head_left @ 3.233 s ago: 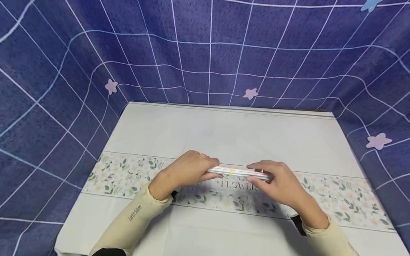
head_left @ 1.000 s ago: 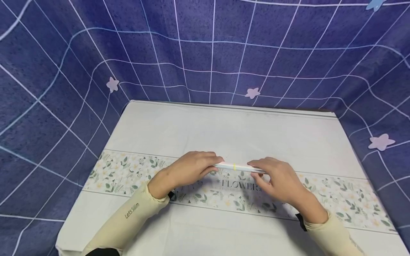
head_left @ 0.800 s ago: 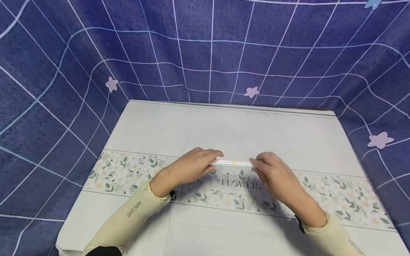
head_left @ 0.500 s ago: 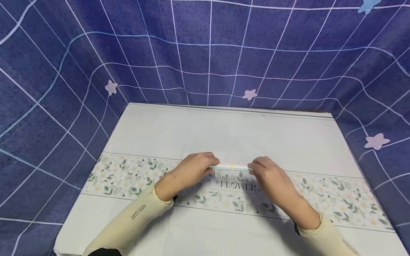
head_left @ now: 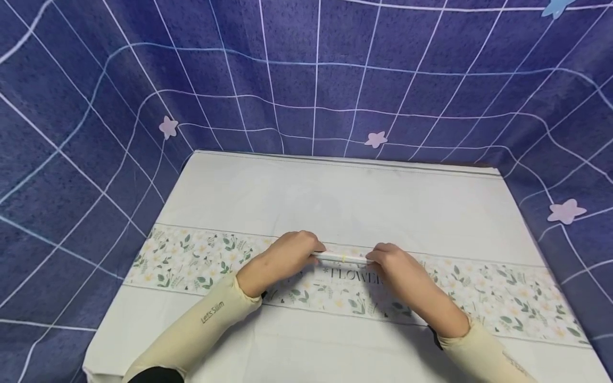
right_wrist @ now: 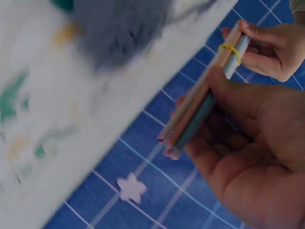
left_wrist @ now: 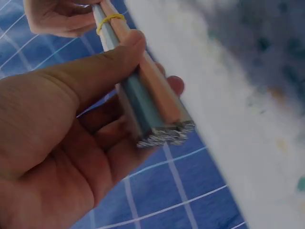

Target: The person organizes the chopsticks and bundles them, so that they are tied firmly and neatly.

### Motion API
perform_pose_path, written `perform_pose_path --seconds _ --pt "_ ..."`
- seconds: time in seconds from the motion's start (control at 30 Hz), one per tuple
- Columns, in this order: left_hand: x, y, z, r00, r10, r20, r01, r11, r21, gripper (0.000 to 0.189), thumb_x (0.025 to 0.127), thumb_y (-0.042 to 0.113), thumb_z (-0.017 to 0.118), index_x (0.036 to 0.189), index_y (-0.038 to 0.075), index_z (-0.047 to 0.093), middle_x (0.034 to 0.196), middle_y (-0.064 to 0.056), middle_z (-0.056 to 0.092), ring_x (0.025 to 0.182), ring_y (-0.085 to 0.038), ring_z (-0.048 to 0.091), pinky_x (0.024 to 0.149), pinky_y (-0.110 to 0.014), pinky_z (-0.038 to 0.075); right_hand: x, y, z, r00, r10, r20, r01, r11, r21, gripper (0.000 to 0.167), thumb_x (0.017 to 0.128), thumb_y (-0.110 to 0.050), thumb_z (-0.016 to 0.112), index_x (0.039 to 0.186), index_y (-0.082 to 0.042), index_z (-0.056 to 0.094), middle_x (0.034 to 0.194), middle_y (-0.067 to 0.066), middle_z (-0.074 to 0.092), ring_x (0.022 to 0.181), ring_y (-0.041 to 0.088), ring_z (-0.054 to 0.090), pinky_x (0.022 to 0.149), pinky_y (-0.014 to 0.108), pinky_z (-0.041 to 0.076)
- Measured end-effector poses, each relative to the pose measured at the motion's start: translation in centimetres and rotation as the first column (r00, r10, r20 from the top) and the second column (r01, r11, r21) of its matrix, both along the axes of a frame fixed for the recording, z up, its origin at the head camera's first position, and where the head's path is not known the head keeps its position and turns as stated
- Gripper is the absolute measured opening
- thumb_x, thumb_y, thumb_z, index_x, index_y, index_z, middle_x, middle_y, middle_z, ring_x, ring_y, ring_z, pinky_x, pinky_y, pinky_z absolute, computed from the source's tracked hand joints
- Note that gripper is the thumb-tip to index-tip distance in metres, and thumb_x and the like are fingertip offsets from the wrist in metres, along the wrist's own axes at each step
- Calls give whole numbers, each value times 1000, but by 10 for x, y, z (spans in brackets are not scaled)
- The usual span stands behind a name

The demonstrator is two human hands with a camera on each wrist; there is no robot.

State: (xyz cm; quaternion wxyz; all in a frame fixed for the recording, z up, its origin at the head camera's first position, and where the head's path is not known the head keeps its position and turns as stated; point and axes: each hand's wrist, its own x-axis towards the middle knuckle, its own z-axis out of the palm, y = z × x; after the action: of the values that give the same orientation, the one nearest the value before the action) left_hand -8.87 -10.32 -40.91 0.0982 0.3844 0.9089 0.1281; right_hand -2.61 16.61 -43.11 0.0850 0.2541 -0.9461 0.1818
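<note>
A slim bundle of pencil-like sticks [head_left: 353, 258] in pastel colours is held level above the table, one end in each hand. My left hand [head_left: 287, 256] pinches the left end, thumb on the near side. The right hand [head_left: 398, 272] grips the other end the same way. In the left wrist view a yellow rubber band [left_wrist: 110, 20] circles the teal, orange and white sticks [left_wrist: 153, 95], and their near ends look silvery and rough. The right wrist view shows small pinkish tips at the right end of the bundle [right_wrist: 191, 119]; exact kind is unclear.
A white tablecloth [head_left: 345, 197] with a floral band [head_left: 191, 260] and the printed word FLOWER covers the table. Blue grid-patterned cloth [head_left: 306, 80] with star shapes hangs at the back and both sides.
Over the last seconds my right hand has shifted left, and its grip on the bundle has changed. Both hands still hold the bundle, which has moved slightly nearer the body in the last second.
</note>
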Motion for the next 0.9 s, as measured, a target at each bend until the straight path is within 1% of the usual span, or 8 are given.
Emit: perform_pose_path --seconds 0.13,0.23,0.33,0.4,0.53,0.63,0.77,0.9 --pt "-1 4 -19 997 38 64 -34 997 -63 16 85 10 86 100 13 81 101 -1 80 91 -15 71 84 -36 59 -6 -8 -9 988 -20 152 9 997 71 9 91 -1 79 89 -9 76 84 -2 68 85 18 71 78 34 62" --pt "0 6 -28 995 54 80 -47 995 -90 17 86 10 85 102 12 82 102 -2 78 93 -16 70 87 -36 59 -6 -11 -15 980 -46 194 24 993 113 11 90 -1 79 84 -10 76 81 -2 67 82 18 70 75 34 61" --pt "1 6 -31 996 59 65 -51 991 -121 20 90 16 83 109 10 80 103 -2 73 92 -14 68 88 -34 59 -6 -11 -19 979 -62 195 35 990 137 8 90 -4 80 85 -9 78 83 -1 65 82 17 68 73 32 61" --pt "1 5 -31 996 67 61 -59 989 -132 21 92 22 81 110 11 80 101 -1 71 89 -13 65 85 -34 58 -7 -10 -21 980 -69 185 44 989 139 4 90 -5 81 92 -8 79 86 0 65 83 17 67 73 32 61" --pt "1 2 -29 997 70 38 -65 991 -118 21 94 29 79 107 14 82 101 0 74 91 -12 68 84 -34 58 -6 -7 -24 982 -82 167 61 990 128 11 89 -7 83 99 -7 79 87 -1 65 82 17 67 73 33 60" --pt "1 0 -29 998 59 15 -58 995 -79 21 93 29 78 105 14 84 98 -1 75 87 -14 67 81 -34 58 -7 -7 -26 987 -72 145 53 990 128 10 88 -2 82 95 -9 81 84 -2 64 79 15 67 70 32 60" --pt "0 -1 -31 999 45 5 -45 998 -53 21 92 28 77 103 12 84 91 -1 69 77 -12 57 73 -31 54 -7 -7 -28 992 -46 114 27 987 158 11 89 1 79 89 -10 82 80 -3 63 74 13 65 67 31 59" --pt "-2 0 -33 999 42 -20 -44 997 -58 18 93 29 76 100 14 83 87 -1 64 74 -12 53 71 -31 52 -8 -5 -30 990 -50 135 31 990 135 10 89 -1 80 91 -10 82 81 -3 65 77 15 67 70 33 60"
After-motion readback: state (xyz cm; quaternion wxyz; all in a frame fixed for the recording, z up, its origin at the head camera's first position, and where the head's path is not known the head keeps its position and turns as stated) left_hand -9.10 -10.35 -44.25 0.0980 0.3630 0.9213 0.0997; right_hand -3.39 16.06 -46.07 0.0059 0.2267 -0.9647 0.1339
